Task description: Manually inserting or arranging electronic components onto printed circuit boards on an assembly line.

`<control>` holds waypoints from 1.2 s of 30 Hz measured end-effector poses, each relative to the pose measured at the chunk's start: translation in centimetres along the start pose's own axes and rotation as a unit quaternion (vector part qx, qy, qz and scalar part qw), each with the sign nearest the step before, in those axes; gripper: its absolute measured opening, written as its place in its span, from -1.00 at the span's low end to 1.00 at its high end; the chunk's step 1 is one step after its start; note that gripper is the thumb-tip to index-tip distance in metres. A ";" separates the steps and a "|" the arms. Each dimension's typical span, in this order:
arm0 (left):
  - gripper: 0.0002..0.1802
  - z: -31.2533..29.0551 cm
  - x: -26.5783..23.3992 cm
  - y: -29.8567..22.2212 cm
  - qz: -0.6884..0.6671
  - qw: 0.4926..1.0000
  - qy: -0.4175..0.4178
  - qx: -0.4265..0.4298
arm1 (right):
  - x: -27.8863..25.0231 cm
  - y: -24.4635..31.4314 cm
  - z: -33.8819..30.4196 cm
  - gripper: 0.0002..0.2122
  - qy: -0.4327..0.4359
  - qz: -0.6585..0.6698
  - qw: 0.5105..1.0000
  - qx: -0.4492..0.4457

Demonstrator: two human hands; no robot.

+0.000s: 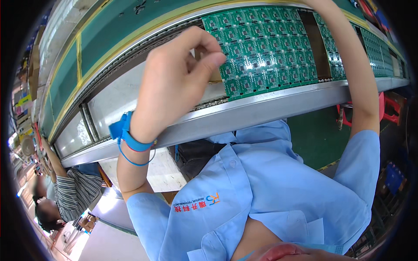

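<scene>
A green circuit board panel (265,52), made of many repeated small boards, lies on the conveyor rails in front of me. My left hand (178,74) is above the rail at the panel's left edge. Its fingers curl toward the thumb in a pinch, and the thumb tip overlaps the panel's edge. Whether anything small sits in the pinch cannot be made out. Around that wrist is a blue strap (137,141) with a thin cord. My right arm reaches across the conveyor beyond the panel, where my right hand (314,3) is mostly cut off by the upper edge.
More green panels (376,50) follow along the conveyor to the right. A metal rail (270,98) runs along its near side. Small dark parts (139,7) lie on the green surface beyond. A red stool (392,108) stands at right. Another person (78,193) works at left.
</scene>
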State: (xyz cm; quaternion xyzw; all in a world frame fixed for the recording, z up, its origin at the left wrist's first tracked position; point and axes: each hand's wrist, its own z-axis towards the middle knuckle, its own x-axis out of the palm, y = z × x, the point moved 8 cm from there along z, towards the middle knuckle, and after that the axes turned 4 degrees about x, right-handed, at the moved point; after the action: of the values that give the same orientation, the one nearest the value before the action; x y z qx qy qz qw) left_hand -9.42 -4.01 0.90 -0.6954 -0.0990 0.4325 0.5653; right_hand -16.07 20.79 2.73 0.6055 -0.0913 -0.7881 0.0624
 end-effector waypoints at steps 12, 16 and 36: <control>-0.92 0.5 4.3 -2.9 0.252 0.952 0.024 0.174 | 1.6 0.1 1.1 -0.79 0.090 0.084 0.992 0.009; -0.91 0.6 4.9 -3.4 0.296 0.935 0.029 0.192 | 2.8 0.3 1.2 -0.83 0.051 0.049 0.997 -0.023; -0.46 7.8 -16.7 13.2 0.318 0.938 -0.114 -0.083 | -0.6 4.4 -12.1 -0.91 0.152 0.321 0.930 -0.095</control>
State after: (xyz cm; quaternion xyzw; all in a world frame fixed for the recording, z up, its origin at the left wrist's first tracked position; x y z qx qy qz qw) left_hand -29.76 -13.58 -2.34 -0.6810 0.0281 0.6561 0.3241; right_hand -4.28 15.79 1.22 0.6473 -0.1954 -0.6298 0.3823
